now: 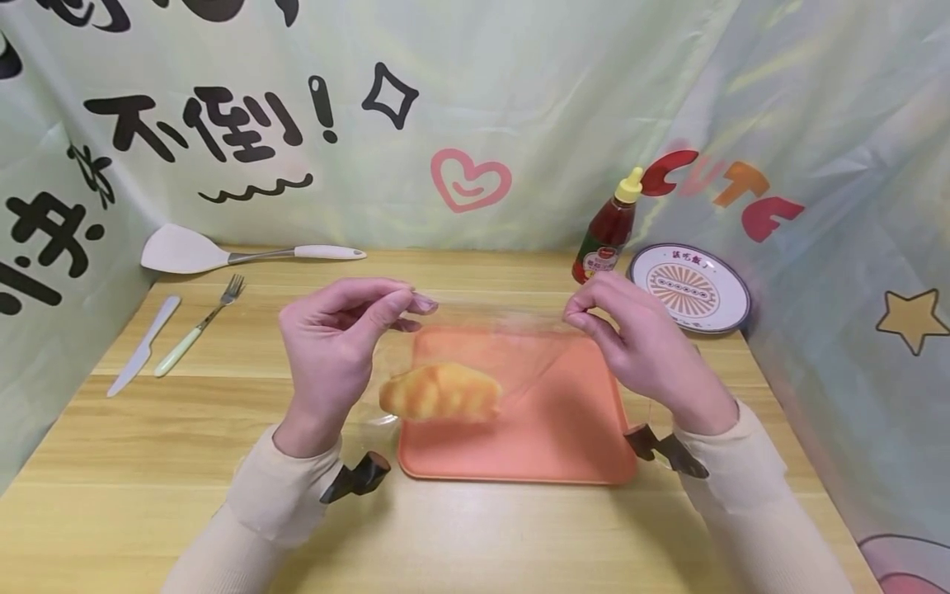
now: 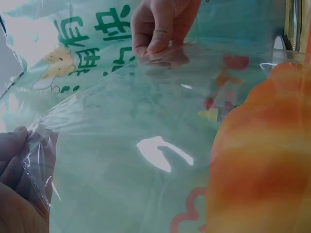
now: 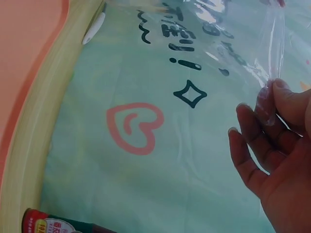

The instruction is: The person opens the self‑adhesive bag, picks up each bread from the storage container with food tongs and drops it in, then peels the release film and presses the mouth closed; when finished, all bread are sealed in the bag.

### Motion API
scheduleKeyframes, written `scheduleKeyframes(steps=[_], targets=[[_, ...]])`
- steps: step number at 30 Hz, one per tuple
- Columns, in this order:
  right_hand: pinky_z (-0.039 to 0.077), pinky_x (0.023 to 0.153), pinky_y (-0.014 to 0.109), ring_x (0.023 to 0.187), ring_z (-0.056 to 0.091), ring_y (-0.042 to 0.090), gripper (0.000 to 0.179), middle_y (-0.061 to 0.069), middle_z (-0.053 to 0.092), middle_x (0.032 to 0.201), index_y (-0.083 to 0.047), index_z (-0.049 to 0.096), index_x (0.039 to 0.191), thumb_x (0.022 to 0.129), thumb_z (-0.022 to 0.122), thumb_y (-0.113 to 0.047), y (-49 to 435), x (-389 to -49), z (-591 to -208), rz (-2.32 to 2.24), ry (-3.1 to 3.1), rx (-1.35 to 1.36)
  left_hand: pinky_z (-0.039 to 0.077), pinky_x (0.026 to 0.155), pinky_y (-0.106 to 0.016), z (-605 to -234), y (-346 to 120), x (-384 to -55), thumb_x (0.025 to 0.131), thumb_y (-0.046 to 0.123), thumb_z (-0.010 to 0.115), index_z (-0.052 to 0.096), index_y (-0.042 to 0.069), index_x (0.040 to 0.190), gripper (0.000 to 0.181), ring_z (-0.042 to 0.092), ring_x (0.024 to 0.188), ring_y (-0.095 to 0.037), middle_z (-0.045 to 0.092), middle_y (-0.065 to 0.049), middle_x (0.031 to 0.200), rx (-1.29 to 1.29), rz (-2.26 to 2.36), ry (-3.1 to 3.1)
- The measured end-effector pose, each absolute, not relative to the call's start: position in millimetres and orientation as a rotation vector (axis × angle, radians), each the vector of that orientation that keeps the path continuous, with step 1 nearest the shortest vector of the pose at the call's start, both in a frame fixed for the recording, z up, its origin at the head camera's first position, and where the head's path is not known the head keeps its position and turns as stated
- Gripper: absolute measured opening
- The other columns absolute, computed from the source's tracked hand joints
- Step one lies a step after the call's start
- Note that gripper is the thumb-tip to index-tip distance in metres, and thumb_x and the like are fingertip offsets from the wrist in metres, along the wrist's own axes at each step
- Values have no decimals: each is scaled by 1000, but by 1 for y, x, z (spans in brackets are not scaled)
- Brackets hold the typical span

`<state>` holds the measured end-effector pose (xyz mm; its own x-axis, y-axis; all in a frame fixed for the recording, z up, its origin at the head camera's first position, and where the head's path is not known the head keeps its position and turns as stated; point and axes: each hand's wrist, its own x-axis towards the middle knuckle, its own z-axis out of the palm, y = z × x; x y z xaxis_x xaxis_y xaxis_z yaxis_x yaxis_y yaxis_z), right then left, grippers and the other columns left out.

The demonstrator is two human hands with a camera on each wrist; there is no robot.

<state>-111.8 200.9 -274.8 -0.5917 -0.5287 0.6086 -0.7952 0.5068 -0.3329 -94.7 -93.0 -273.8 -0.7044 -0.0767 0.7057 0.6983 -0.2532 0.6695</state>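
Note:
A clear plastic bag [image 2: 112,160] is stretched between both hands over a coral tray [image 1: 564,445]. Inside the bag, toward its left side, sits a golden-brown bread roll [image 1: 441,393]; it looms large in the left wrist view. The left hand [image 1: 337,355] pinches one upper corner of the film between thumb and fingers. At the opposite corner the right hand [image 1: 638,338] grips the film with thumb and index finger; in the right wrist view its other fingers [image 3: 248,160] curl loosely. Being transparent, the bag's lower edges are hard to make out.
A red sauce bottle [image 1: 609,231] and a white patterned plate [image 1: 690,289] stand behind the right hand. On the left lie a spatula [image 1: 185,250], a white knife [image 1: 144,346] and a fork [image 1: 196,330]. Printed fabric walls [image 1: 534,107] border the wooden table [image 1: 148,495].

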Motion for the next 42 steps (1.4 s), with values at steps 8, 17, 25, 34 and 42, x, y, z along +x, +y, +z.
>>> scheduleKeyframes(steps=[8, 17, 25, 34, 42], targets=[[44, 79, 20, 85, 57, 13, 28, 0, 65, 91, -5, 68, 94, 77, 73, 17, 208, -110, -275, 912, -2266, 1096, 59, 59, -41, -273, -97, -94, 83, -17, 67, 66, -20, 87, 5, 72, 70, -31, 68, -27, 77, -745, -2027, -1483], [40, 66, 19, 78, 54, 11, 14, 2, 66, 89, -4, 73, 94, 84, 73, 6, 213, -112, -276, 945, -2164, 1153, 59, 62, -37, -276, -100, -96, 86, -13, 68, 66, -18, 87, 5, 72, 69, -29, 70, -24, 77, -684, -1989, -1516], [42, 70, 18, 75, 53, 11, 30, 2, 63, 82, -3, 70, 87, 95, 62, -30, 213, -113, -273, 940, -2119, 1082, 59, 62, -37, -277, -101, -97, 85, -16, 66, 68, -16, 87, 3, 72, 69, -29, 70, -26, 79, -664, -1973, -1517], [42, 75, 18, 76, 54, 13, 37, 2, 62, 82, -4, 65, 86, 97, 58, -37, 208, -114, -271, 925, -2119, 1046, 59, 66, -39, -279, -105, -99, 85, -16, 67, 66, -20, 89, 6, 71, 70, -32, 68, -29, 80, -650, -2006, -1470], [50, 75, 20, 88, 68, 16, 15, 5, 72, 94, 1, 55, 90, 101, 57, -10, 193, -112, -264, 1160, -2186, 1130, 59, 67, -41, -282, -117, -102, 88, -15, 64, 61, -21, 92, 8, 72, 78, -35, 68, -30, 86, -695, -1952, -1428]])
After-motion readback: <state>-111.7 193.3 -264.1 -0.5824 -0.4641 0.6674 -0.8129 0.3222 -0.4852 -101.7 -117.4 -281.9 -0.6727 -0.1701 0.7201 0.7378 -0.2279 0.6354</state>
